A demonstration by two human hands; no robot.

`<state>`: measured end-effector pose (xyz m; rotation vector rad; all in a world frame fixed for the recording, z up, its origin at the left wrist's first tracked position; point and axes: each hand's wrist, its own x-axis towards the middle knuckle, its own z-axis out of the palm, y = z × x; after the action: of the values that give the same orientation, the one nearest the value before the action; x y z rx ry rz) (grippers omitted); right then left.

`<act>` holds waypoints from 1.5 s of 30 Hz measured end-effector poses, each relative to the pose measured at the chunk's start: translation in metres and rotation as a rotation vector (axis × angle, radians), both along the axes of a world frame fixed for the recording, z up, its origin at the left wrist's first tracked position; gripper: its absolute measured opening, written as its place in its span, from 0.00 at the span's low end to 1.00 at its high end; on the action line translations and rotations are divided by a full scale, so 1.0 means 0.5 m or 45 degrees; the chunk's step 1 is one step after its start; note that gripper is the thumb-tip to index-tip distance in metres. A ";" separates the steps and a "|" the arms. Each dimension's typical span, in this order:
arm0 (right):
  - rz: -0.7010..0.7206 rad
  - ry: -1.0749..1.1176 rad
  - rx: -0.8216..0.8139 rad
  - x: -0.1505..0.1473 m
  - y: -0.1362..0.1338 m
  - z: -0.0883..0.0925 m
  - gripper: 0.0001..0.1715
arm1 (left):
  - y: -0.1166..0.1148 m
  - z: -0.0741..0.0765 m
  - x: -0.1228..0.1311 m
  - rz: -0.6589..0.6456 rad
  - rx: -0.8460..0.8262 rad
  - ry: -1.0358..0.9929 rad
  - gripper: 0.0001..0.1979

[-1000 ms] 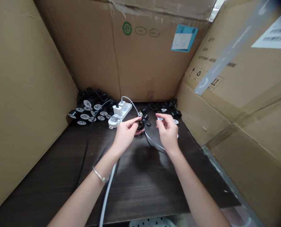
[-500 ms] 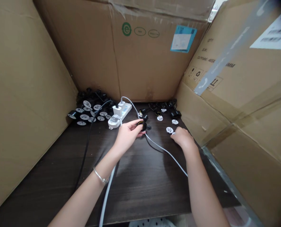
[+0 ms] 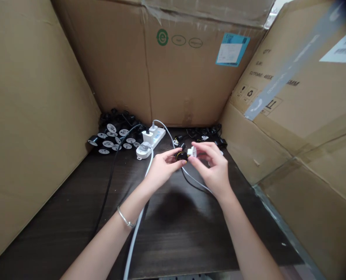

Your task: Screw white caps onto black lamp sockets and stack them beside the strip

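My left hand is closed on a round black housing with a yellow ring at its rim, held above the dark table. Between the thumb and fingers of my right hand is a small white round insert, turned on edge close to the housing's open side. The two parts look very near each other; whether they touch I cannot tell. Behind my right hand, more white discs are partly hidden. A black cable and a pale cable run below the hands.
A white power strip with plugs stands left of centre. At the back left is a pile of black housings with white faces. More black parts lie at the back right. Cardboard walls enclose the dark table.
My right hand has lifted a white insert from the table at the right and brought it left, up to the black housing. My left hand still holds the housing in about the same place.
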<state>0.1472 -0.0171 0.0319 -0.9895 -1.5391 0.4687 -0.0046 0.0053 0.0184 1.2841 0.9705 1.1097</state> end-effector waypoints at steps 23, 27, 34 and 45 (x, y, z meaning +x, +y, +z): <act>0.407 0.435 -0.368 0.029 0.021 -0.008 0.19 | -0.005 0.001 0.004 0.035 0.130 0.026 0.32; 0.409 0.443 -0.357 0.025 0.022 -0.007 0.19 | -0.006 0.003 0.004 0.040 0.145 0.037 0.32; 0.393 0.421 -0.365 0.022 0.019 -0.005 0.20 | -0.006 0.000 0.003 0.050 0.150 0.054 0.32; 0.272 0.100 -0.171 0.005 0.011 -0.010 0.18 | -0.009 -0.004 0.007 0.025 0.159 0.049 0.30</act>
<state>0.1497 -0.0116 0.0268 -0.9008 -1.5651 0.7615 -0.0011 0.0007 0.0161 1.4034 0.9565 1.1800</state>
